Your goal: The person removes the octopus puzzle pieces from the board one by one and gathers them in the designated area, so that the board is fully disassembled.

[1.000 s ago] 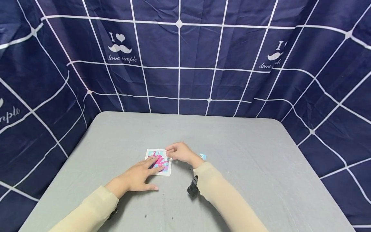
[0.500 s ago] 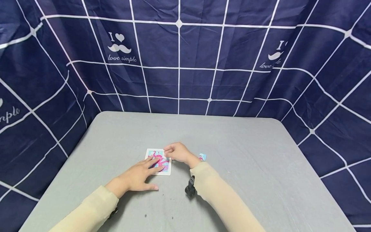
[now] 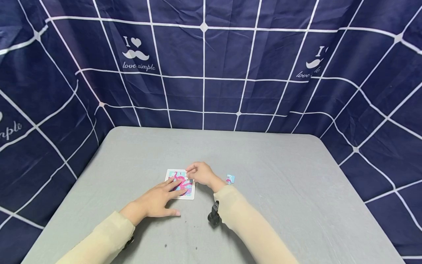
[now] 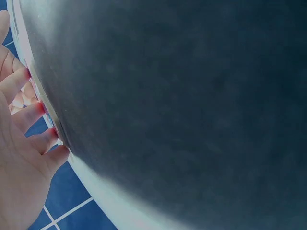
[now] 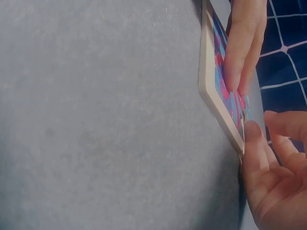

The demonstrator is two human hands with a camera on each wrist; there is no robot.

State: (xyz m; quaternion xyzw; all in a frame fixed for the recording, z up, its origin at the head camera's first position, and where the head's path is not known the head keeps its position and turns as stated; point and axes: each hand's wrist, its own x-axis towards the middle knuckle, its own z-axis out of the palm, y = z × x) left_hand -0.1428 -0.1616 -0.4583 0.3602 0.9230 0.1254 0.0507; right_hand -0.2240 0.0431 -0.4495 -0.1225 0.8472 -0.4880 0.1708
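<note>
A jigsaw puzzle (image 3: 189, 192) with a pink figure on blue lies in a white-rimmed square tray on the grey table. My left hand (image 3: 158, 201) rests with spread fingers over its left and middle part, thumb on the table. At the tray's upper right corner is my right hand (image 3: 203, 173), fingers bent, thumb touching the edge. In the right wrist view, the right thumb (image 5: 253, 136) and forefinger (image 5: 283, 122) are slightly apart. Whether they hold a piece cannot be made out. A loose puzzle piece (image 3: 230, 179) lies right of the right wrist.
The grey table (image 3: 280, 176) has rounded far corners. A dark blue cloth (image 3: 224, 55) with white grid lines hangs behind it and at both sides. A black wrist camera (image 3: 214, 214) sits beneath the right sleeve, close to the tabletop.
My right hand has shifted slightly left over the tray's corner, uncovering more of the loose piece and a pale patch of the puzzle. My left hand has stayed in place.
</note>
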